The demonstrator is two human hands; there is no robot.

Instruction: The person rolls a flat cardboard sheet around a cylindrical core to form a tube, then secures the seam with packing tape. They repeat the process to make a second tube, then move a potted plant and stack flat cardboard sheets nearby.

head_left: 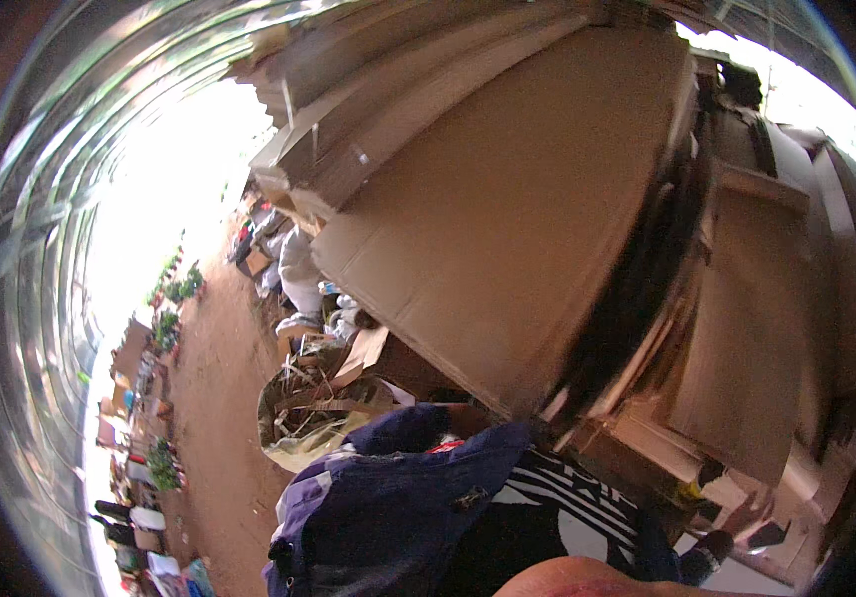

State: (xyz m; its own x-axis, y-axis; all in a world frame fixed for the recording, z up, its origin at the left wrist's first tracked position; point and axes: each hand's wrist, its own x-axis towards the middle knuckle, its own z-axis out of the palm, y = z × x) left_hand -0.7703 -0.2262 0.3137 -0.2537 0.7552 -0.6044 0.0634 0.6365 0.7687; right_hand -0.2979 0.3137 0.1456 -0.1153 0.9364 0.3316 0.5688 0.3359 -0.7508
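A large brown cardboard sheet (507,219) fills the upper middle of the view, slanting down towards my chest. My left hand (470,416), coming out of a dark blue sleeve, is at the sheet's lower edge. Its fingers are hidden behind the cardboard, so its grip does not show. At the lower right, my right hand (746,515) has its fingers apart beside loose cardboard pieces (791,552). A dark band circles that wrist. A small dark object (768,535) lies close to those fingers, too unclear to name.
More folded cardboard (746,328) is stacked on the right. A large sack (308,398) of scraps stands left of my jacket, with pale bags (298,269) beyond it. A dirt path (219,388) runs along the left, past potted plants (162,463) and a corrugated metal wall (30,298).
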